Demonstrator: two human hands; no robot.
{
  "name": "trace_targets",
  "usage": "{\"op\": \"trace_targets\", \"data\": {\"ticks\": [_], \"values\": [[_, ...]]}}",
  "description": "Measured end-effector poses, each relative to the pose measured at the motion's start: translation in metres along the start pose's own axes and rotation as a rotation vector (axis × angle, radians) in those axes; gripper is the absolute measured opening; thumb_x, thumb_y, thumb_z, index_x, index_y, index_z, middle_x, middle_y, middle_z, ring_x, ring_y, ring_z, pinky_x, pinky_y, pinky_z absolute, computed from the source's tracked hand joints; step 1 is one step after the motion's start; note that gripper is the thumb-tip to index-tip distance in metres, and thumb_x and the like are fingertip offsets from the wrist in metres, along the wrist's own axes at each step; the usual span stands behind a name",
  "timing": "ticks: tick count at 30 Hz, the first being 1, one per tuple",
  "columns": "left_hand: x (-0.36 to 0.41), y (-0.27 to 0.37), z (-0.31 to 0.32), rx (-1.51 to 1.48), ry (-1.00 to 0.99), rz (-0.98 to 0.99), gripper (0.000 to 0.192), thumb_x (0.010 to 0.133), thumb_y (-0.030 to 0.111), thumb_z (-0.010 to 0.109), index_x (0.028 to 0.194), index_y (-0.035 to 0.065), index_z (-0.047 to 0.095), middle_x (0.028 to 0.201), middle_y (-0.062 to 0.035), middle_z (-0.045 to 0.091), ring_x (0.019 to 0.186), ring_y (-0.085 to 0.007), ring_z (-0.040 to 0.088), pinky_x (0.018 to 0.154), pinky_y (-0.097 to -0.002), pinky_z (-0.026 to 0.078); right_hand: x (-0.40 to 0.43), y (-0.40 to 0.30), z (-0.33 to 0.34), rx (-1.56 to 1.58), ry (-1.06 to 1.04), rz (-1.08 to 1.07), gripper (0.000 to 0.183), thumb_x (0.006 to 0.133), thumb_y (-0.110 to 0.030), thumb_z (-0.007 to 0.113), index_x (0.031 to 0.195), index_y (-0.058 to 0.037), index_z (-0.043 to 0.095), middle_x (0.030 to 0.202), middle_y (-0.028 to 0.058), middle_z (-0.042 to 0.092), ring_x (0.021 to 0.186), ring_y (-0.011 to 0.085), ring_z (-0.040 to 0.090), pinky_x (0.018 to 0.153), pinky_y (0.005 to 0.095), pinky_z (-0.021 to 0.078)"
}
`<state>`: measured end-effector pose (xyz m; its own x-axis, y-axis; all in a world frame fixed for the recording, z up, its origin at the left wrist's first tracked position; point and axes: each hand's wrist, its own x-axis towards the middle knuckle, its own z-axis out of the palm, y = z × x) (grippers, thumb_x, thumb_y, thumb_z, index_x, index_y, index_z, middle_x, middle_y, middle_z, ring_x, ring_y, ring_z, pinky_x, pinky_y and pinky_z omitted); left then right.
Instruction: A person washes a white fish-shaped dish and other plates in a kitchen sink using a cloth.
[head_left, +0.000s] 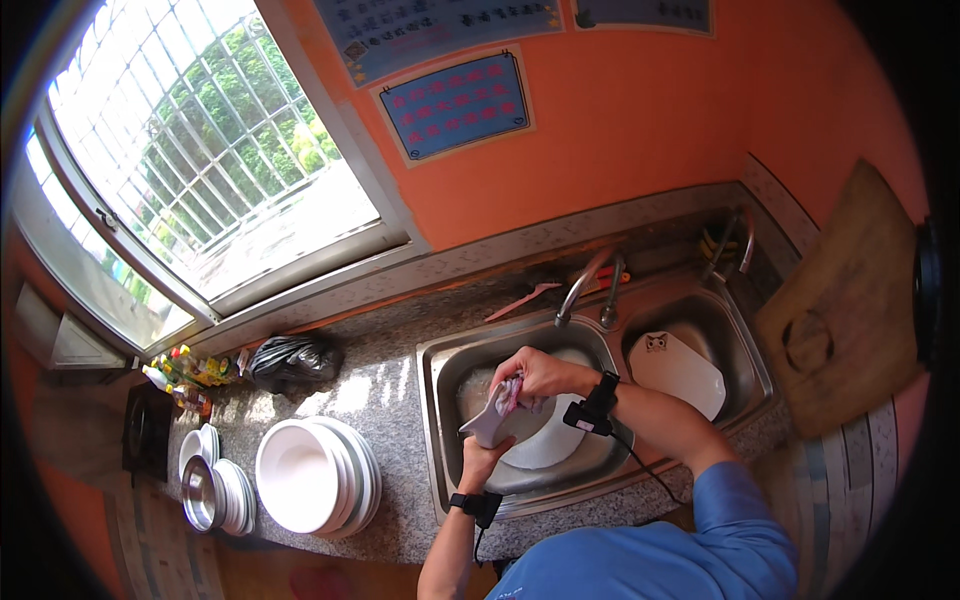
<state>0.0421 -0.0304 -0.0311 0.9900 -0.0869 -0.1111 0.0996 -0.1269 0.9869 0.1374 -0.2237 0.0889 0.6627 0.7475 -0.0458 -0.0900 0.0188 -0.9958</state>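
Over the left basin of the steel sink (450, 360), my left hand (484, 457) grips a small pale dish (486, 426), seen nearly edge-on. My right hand (529, 375) presses a pink and white cloth (512, 394) against the dish's upper end. Below my hands, a large white plate (544, 446) lies in the left basin, partly hidden by my right hand and wrist. In the right basin rests a white angular dish (671, 371) with a cat-face print. A curved faucet (577, 289) reaches over the left basin's back edge.
Stacked white bowls and plates (300, 476) stand left of the sink, beside smaller dishes (236, 495) and a steel bowl (201, 491). A black plastic bag (292, 362) and bottles (191, 371) sit farther back. A brown board (847, 315) leans at the right.
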Motion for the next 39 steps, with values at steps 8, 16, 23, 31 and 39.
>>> {"op": "trace_targets", "data": {"ticks": [8,16,23,31,39], "values": [[-0.012,0.076,-0.033,-0.068,-0.283,-0.095,0.032,0.075,0.016,0.069,0.098,-0.0047,0.061,0.084,-0.0021,0.061,0.077,-0.0081,0.053,0.070,-0.0226,0.043,0.009,0.034,-0.007,-0.092,-0.052,-0.055,0.030,0.059,0.004,0.054,0.087,0.0007,0.065,0.069,-0.0003,0.060,0.058,0.0050,0.052,0.047,0.0195,0.0414],[-0.005,0.125,-0.040,0.197,-0.465,-0.263,0.034,0.084,0.025,0.060,0.099,-0.0054,0.061,0.087,-0.0042,0.062,0.082,-0.0083,0.055,0.076,-0.0226,0.043,0.025,0.017,0.003,-0.253,-0.256,0.016,0.028,0.057,-0.001,0.056,0.084,-0.0003,0.065,0.066,0.0011,0.060,0.060,0.0078,0.053,0.051,0.0227,0.0420],[0.001,0.103,-0.039,0.092,-0.536,-0.336,0.023,0.079,0.015,0.065,0.093,-0.0028,0.061,0.083,-0.0021,0.061,0.078,-0.0082,0.055,0.072,-0.0225,0.042,0.045,0.044,0.018,-0.349,-0.353,-0.134,0.027,0.057,-0.002,0.061,0.084,-0.0025,0.066,0.063,0.0035,0.060,0.056,0.0091,0.054,0.048,0.0241,0.0427],[-0.006,0.091,-0.031,0.148,-0.343,-0.305,0.016,0.074,0.006,0.065,0.086,-0.0047,0.062,0.077,-0.0006,0.060,0.070,-0.0059,0.052,0.065,-0.0212,0.042,0.045,0.037,0.024,-0.291,-0.417,-0.049,0.026,0.060,0.001,0.061,0.085,-0.0036,0.067,0.065,0.0014,0.060,0.051,0.0074,0.053,0.042,0.0219,0.0402],[-0.013,0.070,-0.031,-0.137,-0.150,-0.392,0.013,0.073,0.003,0.066,0.083,-0.0039,0.063,0.079,-0.0042,0.062,0.070,-0.0091,0.057,0.064,-0.0225,0.044,0.058,0.046,0.031,-0.321,-0.297,-0.079,0.026,0.058,-0.003,0.062,0.083,-0.0014,0.066,0.065,0.0046,0.062,0.058,0.0103,0.056,0.050,0.0252,0.0437]]}}
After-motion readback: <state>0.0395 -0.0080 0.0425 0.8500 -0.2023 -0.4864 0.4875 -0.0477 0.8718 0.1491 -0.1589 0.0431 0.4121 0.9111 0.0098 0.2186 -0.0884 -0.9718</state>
